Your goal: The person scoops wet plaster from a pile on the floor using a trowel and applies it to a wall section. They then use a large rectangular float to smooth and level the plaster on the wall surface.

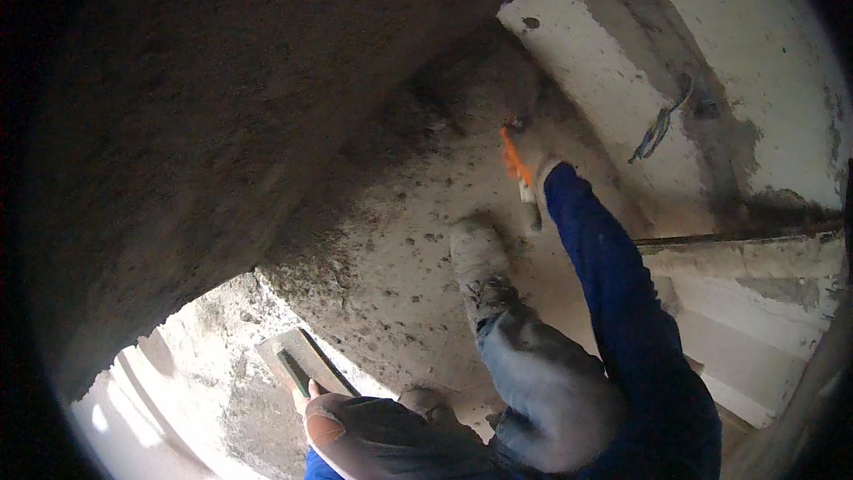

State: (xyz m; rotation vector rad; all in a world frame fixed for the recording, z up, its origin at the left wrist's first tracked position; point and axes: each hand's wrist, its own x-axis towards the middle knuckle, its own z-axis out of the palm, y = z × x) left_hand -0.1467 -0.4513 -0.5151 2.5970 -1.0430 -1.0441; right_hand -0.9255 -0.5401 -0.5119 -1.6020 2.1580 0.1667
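Note:
At the lower left, my left hand [305, 398] is closed on the dark green handle of a flat rectangular plastering float [333, 369]. The float's board is in sunlight beside my left knee. My right arm, in a blue sleeve, stretches far ahead toward the corner of the floor and wall. My right hand [540, 169] is small and dim at the sleeve's end. It appears closed on a narrow tool [529, 200] with a pale, dark-ended shaft. Bright orange material [514, 156] shows at the hand; I cannot tell whether it is tool or glove.
A large dark rough surface [195, 124] fills the upper left. Loose wires [656, 133] hang from the patchy pale wall [755, 62] at right, above a ledge [755, 256]. Gritty crumbs lie on the grey floor [400, 240] around my dusty shoe [475, 249]. Sunlight falls at lower left.

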